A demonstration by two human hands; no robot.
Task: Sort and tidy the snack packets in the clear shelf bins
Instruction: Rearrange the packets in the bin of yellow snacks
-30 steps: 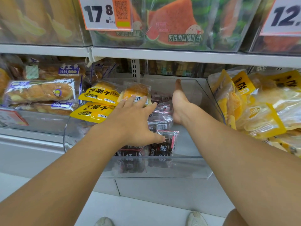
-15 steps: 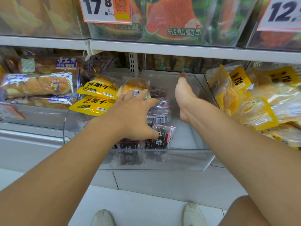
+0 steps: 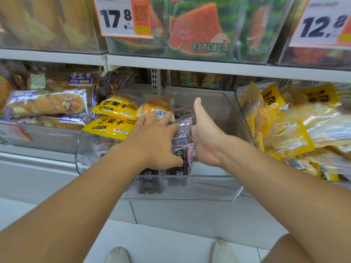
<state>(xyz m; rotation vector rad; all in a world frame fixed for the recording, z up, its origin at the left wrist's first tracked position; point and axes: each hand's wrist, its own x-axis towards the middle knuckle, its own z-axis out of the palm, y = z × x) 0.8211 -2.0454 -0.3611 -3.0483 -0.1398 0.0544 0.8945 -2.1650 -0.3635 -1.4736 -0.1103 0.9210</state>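
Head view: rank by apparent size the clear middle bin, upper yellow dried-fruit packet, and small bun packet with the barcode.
1. Clear middle bin, by far the largest.
2. Upper yellow dried-fruit packet.
3. Small bun packet, partly covered by the left hand's fingers, so its full size is unsure.

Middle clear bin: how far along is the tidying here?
Partly done. The dark packets already sit bunched in a row down the clear bin. In hand: the left hand lies across them and the right hand presses against their side. Left: two yellow packets and a bun packet are mixed into this bin.
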